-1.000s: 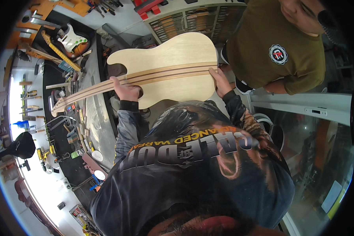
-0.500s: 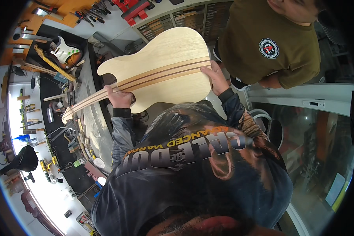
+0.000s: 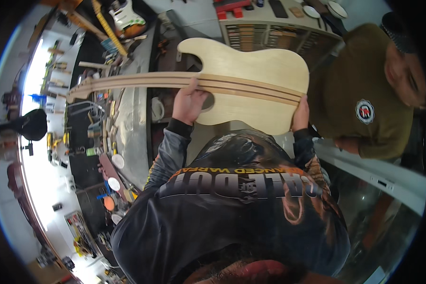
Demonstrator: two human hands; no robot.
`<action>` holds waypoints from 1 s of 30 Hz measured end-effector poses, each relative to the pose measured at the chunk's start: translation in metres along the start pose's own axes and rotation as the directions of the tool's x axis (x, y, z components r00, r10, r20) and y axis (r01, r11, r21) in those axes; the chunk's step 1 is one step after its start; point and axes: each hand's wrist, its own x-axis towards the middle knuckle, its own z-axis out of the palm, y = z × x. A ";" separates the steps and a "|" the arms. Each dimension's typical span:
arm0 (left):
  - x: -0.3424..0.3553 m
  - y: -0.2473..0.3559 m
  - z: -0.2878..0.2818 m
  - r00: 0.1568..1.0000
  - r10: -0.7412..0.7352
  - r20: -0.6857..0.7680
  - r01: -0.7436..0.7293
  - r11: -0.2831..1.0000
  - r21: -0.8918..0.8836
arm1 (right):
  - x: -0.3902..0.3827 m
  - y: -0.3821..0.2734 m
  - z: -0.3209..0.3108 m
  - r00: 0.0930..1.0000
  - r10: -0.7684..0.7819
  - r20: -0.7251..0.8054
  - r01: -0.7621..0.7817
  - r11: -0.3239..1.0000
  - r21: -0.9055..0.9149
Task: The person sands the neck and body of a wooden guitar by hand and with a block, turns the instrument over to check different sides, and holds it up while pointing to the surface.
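The guitar (image 3: 258,66) is matt, smooth wood, the shirt (image 3: 222,222) faintly glossy cloth.

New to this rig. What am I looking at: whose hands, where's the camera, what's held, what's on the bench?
No robot here: these are a person's own bare hands. The view looks down from a fisheye camera on that person's head, so straight edges look bent.

Both hands hold a pale wooden guitar with dark stripes running along its neck and body. The left hand grips where neck meets body; the right hand holds the body's opposite end.

To the left is a grey bench with a white disc and clutter too small to name. At upper left is another guitar. At right stands another person.
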 end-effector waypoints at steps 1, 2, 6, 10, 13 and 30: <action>-0.006 0.000 0.006 1.000 0.024 -0.021 -0.024 1.000 -0.002 | -0.005 -0.002 0.002 0.995 0.102 -0.014 -0.101 0.994 0.046; -0.010 0.001 0.014 0.999 0.043 -0.003 -0.043 0.998 0.034 | -0.008 -0.005 0.003 0.995 0.104 0.007 -0.104 0.994 0.044; -0.019 0.002 0.030 0.997 0.081 0.017 -0.082 0.992 0.095 | -0.013 -0.012 0.007 0.980 0.198 -0.015 -0.195 0.976 0.097; -0.028 0.002 0.037 0.994 0.111 0.016 -0.112 0.991 0.079 | -0.011 -0.021 0.008 0.956 0.295 0.000 -0.293 0.952 0.084; -0.032 0.005 0.040 0.990 0.138 0.014 -0.139 0.987 0.080 | -0.012 -0.029 0.018 0.908 0.418 0.019 -0.418 0.905 0.072; -0.009 0.158 0.087 0.773 0.632 0.065 -0.617 0.724 0.308 | -0.037 0.035 0.004 0.855 0.494 0.157 -0.508 0.738 0.445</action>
